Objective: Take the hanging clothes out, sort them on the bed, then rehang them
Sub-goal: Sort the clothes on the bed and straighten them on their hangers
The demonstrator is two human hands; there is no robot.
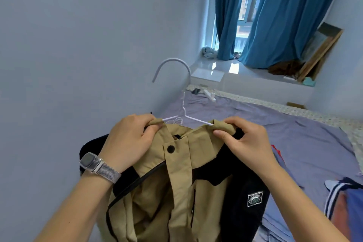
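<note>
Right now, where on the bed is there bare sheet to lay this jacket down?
Bare lavender bedsheet runs from behind the white wire hanger to the dotted mattress edge. Crowded: the red-and-blue garment beside the right hand, the striped navy-and-white garment lower right, and the white power strip by the sill.

A single head-worn camera looks forward and down from close above the hands. It faces across the bed (294, 133) toward the far window (247, 6) at right.

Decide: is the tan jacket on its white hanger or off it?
On. The white hanger wires run into both shoulders of the tan jacket, where the left hand and right hand pinch the fabric.
</note>
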